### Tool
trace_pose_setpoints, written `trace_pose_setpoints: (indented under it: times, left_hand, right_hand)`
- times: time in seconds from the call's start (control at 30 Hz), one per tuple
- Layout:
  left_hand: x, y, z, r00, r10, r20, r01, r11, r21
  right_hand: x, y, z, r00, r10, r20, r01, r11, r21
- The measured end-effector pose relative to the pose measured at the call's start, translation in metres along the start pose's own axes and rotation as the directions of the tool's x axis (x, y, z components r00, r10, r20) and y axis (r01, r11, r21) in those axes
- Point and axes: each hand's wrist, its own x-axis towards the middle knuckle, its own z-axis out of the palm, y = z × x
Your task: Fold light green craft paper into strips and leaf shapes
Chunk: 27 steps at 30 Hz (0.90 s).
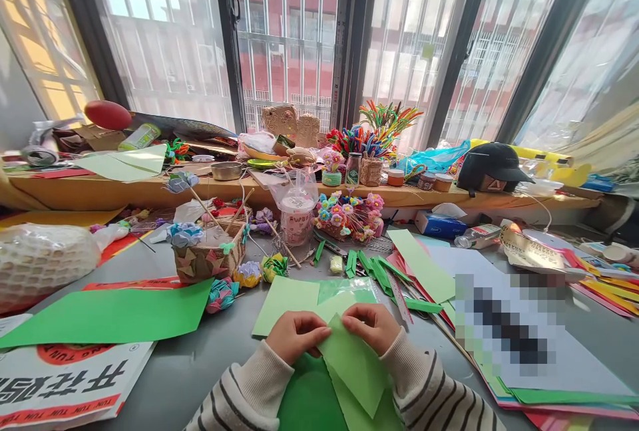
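A light green folded paper (pixel 355 366) is held up between both hands near the bottom centre. My left hand (pixel 298 336) pinches its upper left edge between thumb and fingers. Close beside it, my right hand (pixel 368 328) pinches the paper's upper right edge. Below them lie a darker green sheet (pixel 307 398) and more light green paper. Just beyond the hands, pale green sheets (pixel 284 304) rest on the grey table.
Folded green strips (pixel 379 275) and a pink ruler (pixel 400 298) lie beyond my right hand. A paper stack (pixel 539 338) is at right, a green sheet (pixel 114 311) at left. A flower box (pixel 210 261) and lidded cup (pixel 296 218) stand farther back.
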Motion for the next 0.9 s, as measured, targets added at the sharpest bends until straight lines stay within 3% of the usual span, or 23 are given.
trace_pose_setpoints:
  times: [0.27,0.5,0.7,0.9]
  left_hand:
    - [-0.004,0.006,-0.001,0.988,0.151,0.034,-0.154,0.95,0.271]
    - [-0.004,0.008,-0.002,0.986,0.162,0.03,-0.164,0.959,0.23]
    - [-0.002,0.001,0.004,0.975,0.219,-0.039,-0.193,0.921,0.338]
    - [-0.005,0.012,-0.006,0.971,0.226,-0.082,-0.187,0.925,0.332]
  right_hand:
    - [-0.002,0.0,0.001,0.999,-0.006,0.047,0.01,0.997,-0.081]
    - [-0.002,0.002,0.0,0.997,0.023,0.078,-0.016,0.996,-0.093]
    - [-0.003,0.002,0.004,0.994,0.012,0.112,0.002,0.991,-0.131]
    - [-0.001,0.003,-0.004,0.995,0.034,0.097,-0.021,0.991,-0.132]
